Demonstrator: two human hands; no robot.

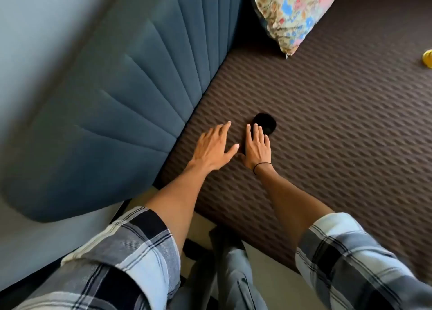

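Observation:
A small round black object [265,123], soft-looking, lies on the brown ribbed mattress [339,134]. My right hand [257,149] lies flat on the mattress with straight fingers, its fingertips touching the near edge of the black object. My left hand [214,147] hovers or rests just left of it, fingers straight and spread, thumb pointing toward the right hand. Neither hand holds anything. A thin black band circles my right wrist.
A padded blue headboard [131,94] runs along the mattress's left side. A floral pillow [294,12] lies at the top. A yellow object [428,58] shows at the right edge. Pale floor and my grey trousers lie below the mattress edge.

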